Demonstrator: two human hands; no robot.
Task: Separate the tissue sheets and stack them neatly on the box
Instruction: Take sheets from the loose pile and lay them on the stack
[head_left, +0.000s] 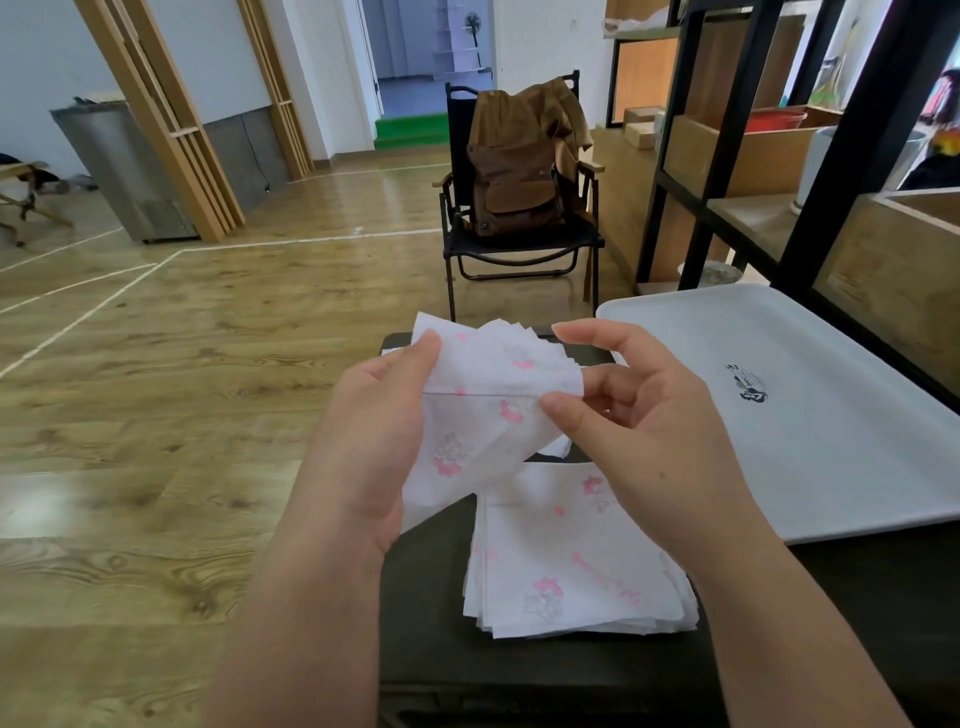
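Note:
My left hand (379, 441) grips a fanned bundle of white tissue sheets (488, 395) with pink prints, thumb on top of its left edge. My right hand (639, 431) pinches the right edge of the front sheet between thumb and fingers, index finger raised above. Below them a flat stack of separated tissue sheets (571, 566) lies on the black box (431, 613). Both hands hover above the box's far half.
A white tray-like lid (831, 415) with a small dark logo lies to the right of the box. A black folding chair (519, 244) with a brown backpack stands ahead. Black-framed wooden shelves (779, 171) rise at right; wood floor stretches left.

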